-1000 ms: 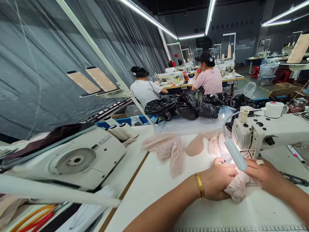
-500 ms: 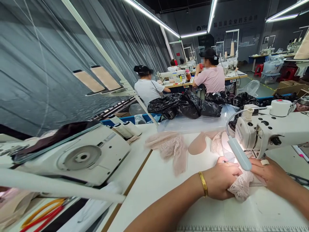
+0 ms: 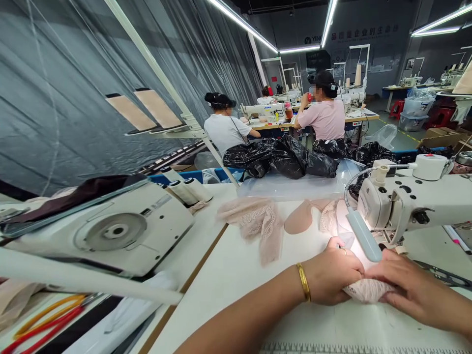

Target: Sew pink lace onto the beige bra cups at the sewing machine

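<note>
The left hand [image 3: 334, 275], a gold bangle [image 3: 304, 281] on its wrist, was curled shut around the near-left end of a piece of pink lace fabric [image 3: 367, 290], bunching it against the white table [image 3: 236, 280]. The right hand [image 3: 400, 287] lay flatter, fingers extended and pressing down on the fabric's right end; whether it pinched the lace underneath could not be told. The lace ran crosswise between the two hands, its long axis left to right, and lay just in front of the fingertips, directly below the head of the sewing machine [image 3: 409, 199] and its lit lamp [image 3: 363, 233]. The needle area lay just beyond the knuckles, with both hands about equally close to it. Farther beyond the left hand lay loose lace pieces [image 3: 254, 221] and a bra cup [image 3: 299, 221].
</note>
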{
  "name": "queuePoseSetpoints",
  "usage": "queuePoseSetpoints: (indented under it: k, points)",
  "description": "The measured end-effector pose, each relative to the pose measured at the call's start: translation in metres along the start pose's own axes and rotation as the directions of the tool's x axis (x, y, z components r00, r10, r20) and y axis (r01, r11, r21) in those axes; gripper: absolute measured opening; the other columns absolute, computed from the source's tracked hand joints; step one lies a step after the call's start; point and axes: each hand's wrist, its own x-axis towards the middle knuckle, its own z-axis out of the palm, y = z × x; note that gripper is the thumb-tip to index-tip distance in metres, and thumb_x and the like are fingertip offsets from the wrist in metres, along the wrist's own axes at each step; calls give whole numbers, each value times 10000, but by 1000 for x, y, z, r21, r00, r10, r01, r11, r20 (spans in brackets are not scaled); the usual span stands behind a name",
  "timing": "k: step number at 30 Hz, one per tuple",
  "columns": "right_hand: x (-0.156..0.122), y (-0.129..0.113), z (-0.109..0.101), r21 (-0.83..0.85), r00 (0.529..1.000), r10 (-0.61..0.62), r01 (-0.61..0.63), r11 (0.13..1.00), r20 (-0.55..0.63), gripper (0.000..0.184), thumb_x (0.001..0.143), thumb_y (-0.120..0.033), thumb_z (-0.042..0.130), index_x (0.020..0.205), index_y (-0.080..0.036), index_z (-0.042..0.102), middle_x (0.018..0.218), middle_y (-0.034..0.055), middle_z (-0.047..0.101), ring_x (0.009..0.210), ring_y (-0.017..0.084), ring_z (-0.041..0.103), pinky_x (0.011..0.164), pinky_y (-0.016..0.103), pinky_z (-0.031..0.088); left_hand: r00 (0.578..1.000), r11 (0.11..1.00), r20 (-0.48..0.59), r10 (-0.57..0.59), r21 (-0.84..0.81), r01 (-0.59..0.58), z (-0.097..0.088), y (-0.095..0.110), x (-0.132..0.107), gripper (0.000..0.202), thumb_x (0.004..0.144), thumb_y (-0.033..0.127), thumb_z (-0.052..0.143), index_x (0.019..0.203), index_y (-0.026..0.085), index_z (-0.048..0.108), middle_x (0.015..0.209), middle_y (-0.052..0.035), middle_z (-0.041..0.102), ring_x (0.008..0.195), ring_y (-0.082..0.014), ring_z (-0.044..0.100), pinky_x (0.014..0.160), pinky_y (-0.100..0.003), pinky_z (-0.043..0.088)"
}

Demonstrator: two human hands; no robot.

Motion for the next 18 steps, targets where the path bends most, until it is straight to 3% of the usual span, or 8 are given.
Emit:
queuePoseSetpoints:
  k: [2, 4, 5, 7, 9, 11, 13, 18]
  points:
    - [-2, -13, -10, 115, 980, -108, 89, 989, 166, 228, 1085, -400, 522, 1135, -312, 727, 1117, 56, 725, 1088, 253, 666, 996, 396, 545, 1000, 998, 0, 3, -55, -3, -1, 1, 0, 61, 846, 167, 694, 836, 208, 649, 1116, 29, 766, 969, -210, 657, 906, -424, 347]
    - [-5, -17, -19, 311, 903, -276, 172, 935, 330, 443, 1098, -550, 435, 955, -280, 756, 936, 56, 716, 936, 224, 689, 884, 331, 566, 1000, 996, 6, -1, -88, 2, -2, 2, -1, 85, 842, 132, 680, 833, 216, 671, 1134, 47, 772, 935, -198, 651, 949, -441, 331]
    - [-7, -17, -23, 407, 871, -332, 173, 897, 361, 530, 1081, -631, 412, 905, -272, 760, 861, 53, 697, 859, 211, 689, 807, 304, 568, 1000, 996, 9, -3, -89, 4, -3, 2, 0, 101, 842, 119, 671, 829, 218, 678, 1129, 53, 776, 910, -193, 646, 960, -447, 327]
    - [-10, -13, -25, 495, 899, -320, 140, 858, 300, 531, 1066, -664, 430, 930, -277, 769, 832, 44, 677, 800, 193, 678, 737, 287, 554, 1000, 996, 14, 4, -84, -3, -5, 2, 0, 124, 842, 99, 657, 810, 216, 682, 1102, 55, 785, 868, -186, 636, 963, -452, 325]
    - [-10, -8, -22, 403, 975, -178, 110, 909, 134, 322, 1095, -511, 498, 1080, -311, 750, 995, 46, 697, 932, 202, 675, 844, 318, 549, 1000, 997, 6, 17, -79, -16, -5, 2, 0, 135, 833, 86, 654, 807, 214, 685, 1094, 54, 790, 834, -178, 630, 949, -451, 329]
    - [-7, -6, -15, 207, 993, -121, 116, 972, 8, 206, 1098, -345, 530, 1219, -357, 696, 1200, 44, 677, 1118, 224, 630, 986, 377, 518, 999, 997, -13, 29, -74, -30, -4, 1, -1, 139, 830, 80, 651, 804, 213, 682, 1108, 61, 790, 835, -175, 637, 930, -445, 331]
    - [-3, -7, -8, 56, 990, -141, 140, 989, 16, 256, 1082, -280, 547, 1296, -369, 655, 1294, 40, 651, 1210, 243, 586, 1039, 407, 501, 999, 997, -31, 38, -68, -40, -3, 0, -2, 138, 833, 81, 650, 798, 212, 674, 1122, 70, 788, 874, -178, 654, 916, -437, 332]
    - [4, -12, -3, -11, 984, -166, 167, 986, 57, 240, 1081, -260, 531, 1264, -307, 679, 1105, 56, 700, 1052, 242, 637, 912, 373, 563, 998, 998, -39, 40, -39, -42, -2, -6, -2, 116, 836, 104, 675, 831, 220, 675, 1120, 71, 781, 927, -180, 671, 879, -410, 342]
